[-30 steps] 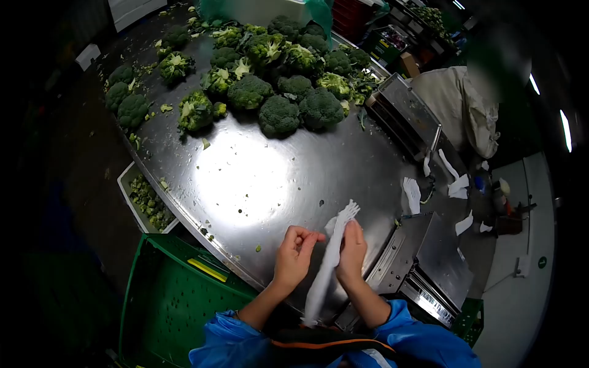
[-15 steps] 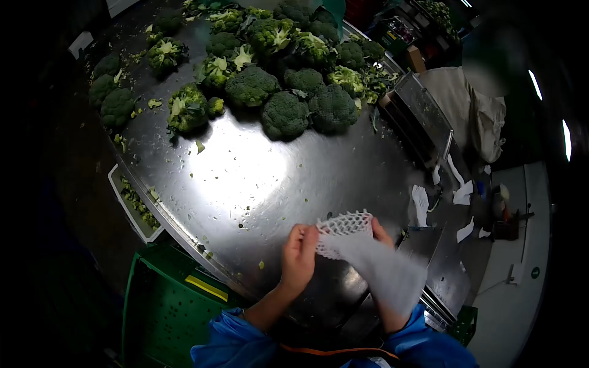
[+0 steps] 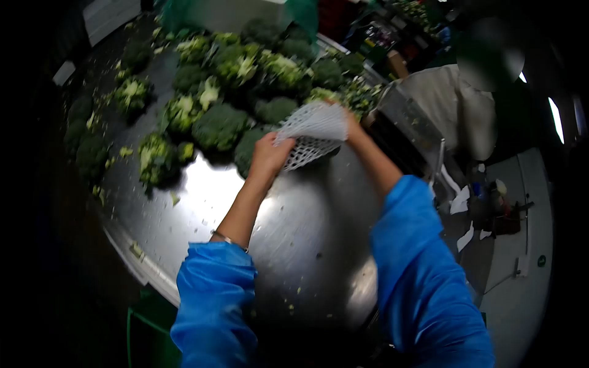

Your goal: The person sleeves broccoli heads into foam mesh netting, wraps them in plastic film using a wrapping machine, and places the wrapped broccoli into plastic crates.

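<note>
Both my hands hold a white foam mesh sleeve (image 3: 310, 136), stretched open between them above the far part of the round steel table (image 3: 288, 233). My left hand (image 3: 270, 153) grips its near left edge. My right hand (image 3: 351, 126) grips its far right edge and is mostly hidden behind the mesh. The sleeve hangs right over the near edge of the broccoli pile (image 3: 233, 92), close to a dark green head (image 3: 219, 127). Blue sleeves cover both my forearms.
Several broccoli heads and green scraps spread over the table's far and left side. A metal machine (image 3: 408, 122) stands at the right rim, with a person in a light coat (image 3: 457, 107) behind it. A green crate (image 3: 144, 340) sits below the near left edge.
Both hands have reached forward from the table's near edge to the broccoli pile, carrying the mesh sleeve. The sleeve, first a narrow strip, is now spread open.
</note>
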The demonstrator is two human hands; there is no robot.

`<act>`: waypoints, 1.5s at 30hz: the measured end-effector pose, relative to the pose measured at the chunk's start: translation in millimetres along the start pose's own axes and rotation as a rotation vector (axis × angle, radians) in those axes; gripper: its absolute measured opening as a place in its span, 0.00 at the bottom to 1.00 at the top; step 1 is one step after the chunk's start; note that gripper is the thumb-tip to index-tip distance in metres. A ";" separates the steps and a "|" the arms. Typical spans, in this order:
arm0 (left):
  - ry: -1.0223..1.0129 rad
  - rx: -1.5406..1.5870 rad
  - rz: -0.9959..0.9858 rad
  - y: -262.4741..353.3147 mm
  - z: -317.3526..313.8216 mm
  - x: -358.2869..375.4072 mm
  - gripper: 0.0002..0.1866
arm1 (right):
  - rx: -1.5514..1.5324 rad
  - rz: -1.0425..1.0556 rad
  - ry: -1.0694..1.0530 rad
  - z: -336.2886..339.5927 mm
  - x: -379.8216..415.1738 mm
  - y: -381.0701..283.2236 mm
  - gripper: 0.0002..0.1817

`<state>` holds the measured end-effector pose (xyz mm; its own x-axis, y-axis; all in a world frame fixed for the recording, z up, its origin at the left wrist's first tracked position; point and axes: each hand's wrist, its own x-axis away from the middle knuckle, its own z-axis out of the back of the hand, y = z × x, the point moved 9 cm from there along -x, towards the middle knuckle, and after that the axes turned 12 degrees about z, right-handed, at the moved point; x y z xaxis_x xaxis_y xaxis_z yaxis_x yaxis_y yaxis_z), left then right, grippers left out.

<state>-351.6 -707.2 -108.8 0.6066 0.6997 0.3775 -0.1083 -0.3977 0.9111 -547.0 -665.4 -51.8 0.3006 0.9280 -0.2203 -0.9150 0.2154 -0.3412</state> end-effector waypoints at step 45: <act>-0.593 1.000 0.706 -240.8 -39.2 275.6 0.26 | -1.410 -0.677 -0.268 31.8 322.9 -183.8 0.15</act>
<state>-189.3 -395.4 -217.7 0.9320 -0.0876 0.3517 -0.0751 -0.9960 -0.0491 -290.3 -395.7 -31.2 0.3383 0.8387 0.4268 0.3817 0.2923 -0.8769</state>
